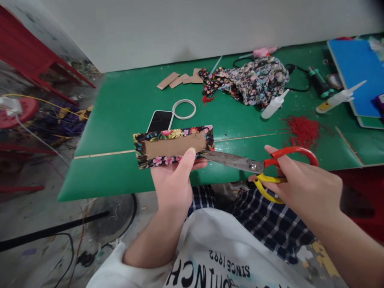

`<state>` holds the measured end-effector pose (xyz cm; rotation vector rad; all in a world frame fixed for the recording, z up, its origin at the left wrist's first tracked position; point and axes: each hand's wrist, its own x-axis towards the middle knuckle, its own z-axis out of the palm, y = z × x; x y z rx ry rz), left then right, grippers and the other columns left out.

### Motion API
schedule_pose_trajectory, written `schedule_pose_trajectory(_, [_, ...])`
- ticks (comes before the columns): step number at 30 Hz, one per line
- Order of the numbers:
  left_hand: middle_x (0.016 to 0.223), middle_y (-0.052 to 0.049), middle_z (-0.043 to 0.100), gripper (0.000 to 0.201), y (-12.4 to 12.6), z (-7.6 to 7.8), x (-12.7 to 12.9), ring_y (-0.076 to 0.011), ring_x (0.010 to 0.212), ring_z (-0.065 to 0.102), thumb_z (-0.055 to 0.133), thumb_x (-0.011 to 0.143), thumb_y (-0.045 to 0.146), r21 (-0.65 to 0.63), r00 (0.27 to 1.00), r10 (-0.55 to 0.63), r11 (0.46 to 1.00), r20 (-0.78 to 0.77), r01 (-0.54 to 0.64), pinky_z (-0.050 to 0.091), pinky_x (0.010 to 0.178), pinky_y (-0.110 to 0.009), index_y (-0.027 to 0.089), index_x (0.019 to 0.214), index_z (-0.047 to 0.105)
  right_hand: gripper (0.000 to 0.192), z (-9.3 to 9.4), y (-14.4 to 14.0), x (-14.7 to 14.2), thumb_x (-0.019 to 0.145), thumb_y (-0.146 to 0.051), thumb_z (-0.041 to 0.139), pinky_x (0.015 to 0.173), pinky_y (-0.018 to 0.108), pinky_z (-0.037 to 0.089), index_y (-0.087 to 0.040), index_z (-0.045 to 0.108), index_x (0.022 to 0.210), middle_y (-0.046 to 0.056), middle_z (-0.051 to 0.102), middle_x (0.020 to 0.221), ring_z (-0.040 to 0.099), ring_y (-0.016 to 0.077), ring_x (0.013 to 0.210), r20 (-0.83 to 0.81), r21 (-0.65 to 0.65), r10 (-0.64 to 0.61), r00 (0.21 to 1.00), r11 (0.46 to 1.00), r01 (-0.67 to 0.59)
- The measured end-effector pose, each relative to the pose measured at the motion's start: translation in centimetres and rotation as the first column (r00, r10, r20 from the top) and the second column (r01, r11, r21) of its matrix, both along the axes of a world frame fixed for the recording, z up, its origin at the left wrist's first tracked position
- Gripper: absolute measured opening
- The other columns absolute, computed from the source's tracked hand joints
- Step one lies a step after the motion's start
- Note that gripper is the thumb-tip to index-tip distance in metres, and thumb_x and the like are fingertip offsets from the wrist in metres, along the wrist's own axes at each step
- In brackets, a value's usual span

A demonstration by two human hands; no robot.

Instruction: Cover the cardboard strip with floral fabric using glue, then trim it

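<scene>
here the left hand (174, 182) pinches a fabric-edged card (174, 146) above the tabletop (126, 104); right hand (300, 184) fingers grip scissors (255, 165), blades at its edge.

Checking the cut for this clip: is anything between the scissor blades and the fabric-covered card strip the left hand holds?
Nothing visible. The scissors in the right hand reach the right end of the fabric-covered strip directly, blade tips at its lower right corner. The left hand grips the strip's lower edge, its thumb lying just left of the blade tips.
</scene>
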<state>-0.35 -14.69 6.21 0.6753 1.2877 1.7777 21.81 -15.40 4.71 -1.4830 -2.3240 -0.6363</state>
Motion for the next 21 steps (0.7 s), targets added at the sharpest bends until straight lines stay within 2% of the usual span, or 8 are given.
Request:
schedule_pose_trajectory(5, [0.075, 0.002, 0.07, 0.022, -0.1, -0.1, 0.0, -0.0111, 0.053, 0.066, 0.072, 0.069, 0.015, 0.027, 1.0, -0.01, 1.0, 0.012, 0.01, 0.057, 0.047, -0.018, 0.016, 0.089, 0.062, 0.06, 0.1, 0.0, 0.3, 0.083, -0.045, 0.054, 0.046, 0.029, 0.021, -0.012, 0.047, 0.132, 0.001, 0.057, 0.053, 0.051, 0.0152, 0.049, 0.032, -0.009, 0.02, 0.999, 1.0, -0.02])
schedule_pose_trajectory(9, [0.072, 0.003, 0.07, 0.02, -0.1, -0.4, 0.1, -0.0111, 0.052, 0.066, 0.072, 0.069, 0.016, 0.031, 1.0, -0.001, 1.0, 0.006, 0.001, 0.057, 0.047, -0.018, 0.016, 0.086, 0.062, 0.057, -0.1, -0.1, 0.4, 0.083, -0.047, 0.054, 0.046, 0.03, 0.019, -0.013, 0.052, 0.129, 0.002, 0.059, 0.054, 0.051, 0.0164, 0.049, 0.041, -0.024, -0.01, 0.999, 1.0, 0.011])
schedule_pose_trajectory(13, [0.073, 0.002, 0.07, 0.021, 0.0, -0.5, 0.1, -0.0112, 0.053, 0.066, 0.072, 0.07, 0.017, 0.034, 1.0, 0.019, 0.999, -0.016, -0.018, 0.058, 0.049, -0.018, 0.016, 0.088, 0.062, 0.049, -0.5, -0.1, 0.7, 0.084, -0.043, 0.053, 0.047, 0.03, 0.022, -0.017, 0.055, 0.125, 0.001, 0.059, 0.052, 0.051, 0.0157, 0.047, -0.062, -0.068, -0.032, 0.998, 0.997, 0.028])
schedule_pose_trajectory(17, [0.076, 0.002, 0.07, 0.026, 0.0, -0.3, 0.1, -0.0111, 0.054, 0.066, 0.071, 0.071, 0.018, 0.048, 0.999, 0.023, 0.999, -0.046, -0.02, 0.057, 0.049, -0.018, 0.018, 0.094, 0.06, 0.049, -1.0, 0.2, 1.1, 0.082, -0.046, 0.053, 0.049, 0.03, 0.029, -0.015, 0.055, 0.12, 0.006, 0.067, 0.071, 0.057, 0.0176, 0.055, -0.176, -0.13, -0.009, 0.984, 0.991, -0.014])
schedule_pose_trajectory(19, [0.075, 0.002, 0.07, 0.026, 0.0, -0.2, 0.1, -0.0111, 0.055, 0.066, 0.071, 0.07, 0.017, 0.054, 0.998, 0.029, 0.998, -0.056, -0.026, 0.057, 0.049, -0.018, 0.018, 0.093, 0.059, 0.057, -1.1, 0.4, 1.2, 0.078, -0.053, 0.053, 0.051, 0.031, 0.03, -0.011, 0.055, 0.116, 0.011, 0.068, 0.081, 0.06, 0.022, 0.064, -0.164, -0.132, -0.004, 0.986, 0.991, -0.018])
schedule_pose_trajectory(21, [0.074, 0.003, 0.069, 0.025, 0.0, -0.1, 0.1, -0.011, 0.054, 0.066, 0.071, 0.07, 0.017, 0.051, 0.997, 0.034, 0.998, -0.064, -0.031, 0.057, 0.049, -0.018, 0.018, 0.092, 0.059, 0.06, -1.0, 0.5, 1.0, 0.077, -0.058, 0.052, 0.052, 0.032, 0.031, -0.008, 0.055, 0.11, 0.014, 0.067, 0.082, 0.062, 0.0255, 0.07, -0.131, -0.146, 0.006, 0.991, 0.989, -0.026])
